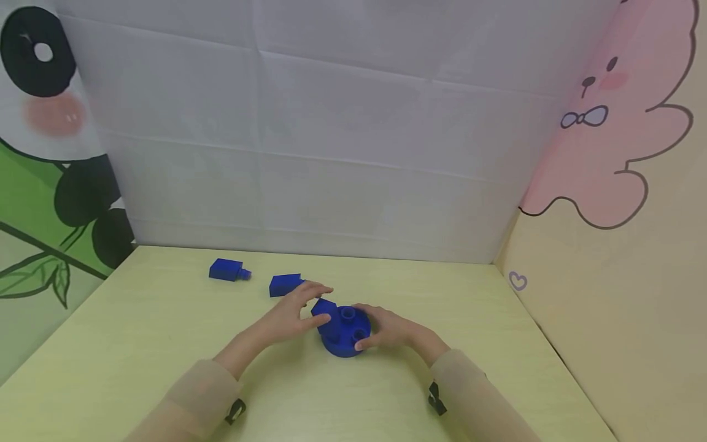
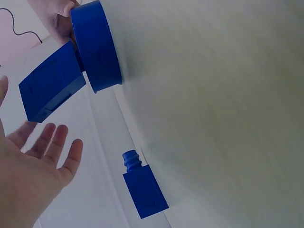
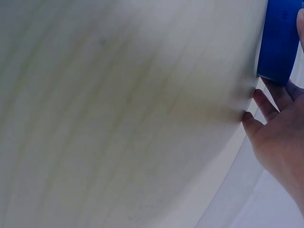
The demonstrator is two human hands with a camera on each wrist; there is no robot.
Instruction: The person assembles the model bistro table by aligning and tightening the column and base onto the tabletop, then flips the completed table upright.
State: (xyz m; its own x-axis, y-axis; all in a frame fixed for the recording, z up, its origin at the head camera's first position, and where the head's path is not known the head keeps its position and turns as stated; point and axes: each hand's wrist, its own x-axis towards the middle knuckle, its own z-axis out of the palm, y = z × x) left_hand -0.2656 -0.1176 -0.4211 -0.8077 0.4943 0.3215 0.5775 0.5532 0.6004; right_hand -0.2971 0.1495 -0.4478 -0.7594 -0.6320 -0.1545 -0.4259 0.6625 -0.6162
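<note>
The blue, round, socketed base (image 1: pixel 345 336) matches the blue box-shaped block (image 1: pixel 324 307) on it and two necked blue blocks (image 1: pixel 224 270) (image 1: pixel 284 285) beyond it to the left. Under the base, the pale yellow tabletop (image 1: pixel 342 399) has faint streaks; behind it is greyish-white cloth (image 1: pixel 353 123); right of it, a black-outlined pink cartoon bear (image 1: pixel 624 141).

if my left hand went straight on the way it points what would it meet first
Probably the tilted blue block on the round blue base: your left hand points toward it, though any gap is hard to judge.
</note>
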